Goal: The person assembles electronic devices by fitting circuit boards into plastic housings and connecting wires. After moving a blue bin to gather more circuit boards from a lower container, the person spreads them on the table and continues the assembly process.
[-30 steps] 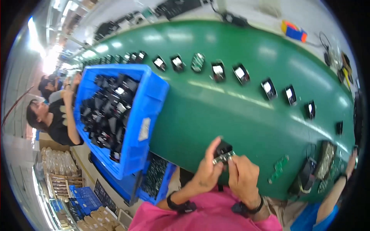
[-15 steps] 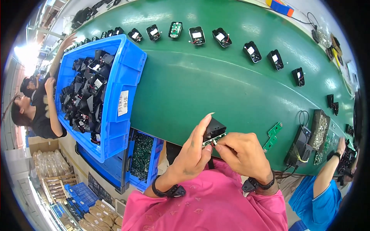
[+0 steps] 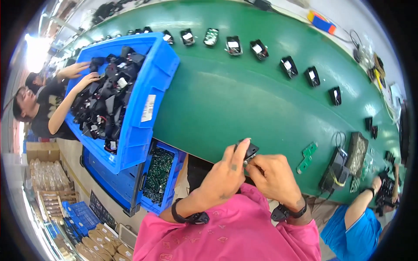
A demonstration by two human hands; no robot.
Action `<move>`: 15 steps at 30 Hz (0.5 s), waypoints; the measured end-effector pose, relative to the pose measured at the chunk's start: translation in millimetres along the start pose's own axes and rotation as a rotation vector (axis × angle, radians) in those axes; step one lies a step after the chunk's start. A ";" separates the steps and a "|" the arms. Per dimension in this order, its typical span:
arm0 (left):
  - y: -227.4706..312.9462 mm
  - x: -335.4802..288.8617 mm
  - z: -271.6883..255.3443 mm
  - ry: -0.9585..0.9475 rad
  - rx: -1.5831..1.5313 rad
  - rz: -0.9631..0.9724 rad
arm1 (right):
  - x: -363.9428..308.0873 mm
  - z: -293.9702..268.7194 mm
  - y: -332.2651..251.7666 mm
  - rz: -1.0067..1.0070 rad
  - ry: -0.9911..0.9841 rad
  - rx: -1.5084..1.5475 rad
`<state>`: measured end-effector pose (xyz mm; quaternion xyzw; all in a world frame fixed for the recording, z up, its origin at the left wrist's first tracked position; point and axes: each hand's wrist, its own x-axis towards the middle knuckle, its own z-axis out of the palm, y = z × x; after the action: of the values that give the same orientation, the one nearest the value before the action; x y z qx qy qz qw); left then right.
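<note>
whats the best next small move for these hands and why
Perhaps steady the black housing with the left hand while the right hand makes a small adjustment: the left grips it, and the right is bunched at its near edge.

Open lane on the table (image 3: pixel 209 104) straight ahead of left hand (image 3: pixel 222 176) and right hand (image 3: pixel 275 174), up to the arc of cases (image 3: pixel 234 47). Gaps between mid-arc cases look passable. Left blocked by bin (image 3: pixel 164 69) wall. Right: bare strip, then board (image 3: pixel 309 151), black unit (image 3: pixel 334 172) with cable, tray (image 3: pixel 356 134), co-worker's arm (image 3: pixel 359 208).
</note>
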<state>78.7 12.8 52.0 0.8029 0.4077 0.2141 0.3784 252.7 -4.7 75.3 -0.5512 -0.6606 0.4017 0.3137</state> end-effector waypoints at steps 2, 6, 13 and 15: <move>-6.8 -6.5 10.5 0.029 0.048 -0.135 | 2.1 14.3 3.5 -0.006 0.029 -0.117; -25.7 -7.3 18.2 0.047 -0.171 -0.046 | -2.0 24.4 5.3 -0.013 0.035 -0.162; -42.8 -4.2 1.7 -0.008 -0.675 -0.141 | 3.5 38.9 30.0 0.279 0.162 0.281; -44.0 -7.8 0.2 0.020 -0.692 -0.093 | 4.1 40.7 29.7 0.304 0.180 0.296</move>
<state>52.7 23.2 17.2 0.6053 0.3510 0.3302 0.6336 231.2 -6.2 29.6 -0.6260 -0.4730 0.4862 0.3847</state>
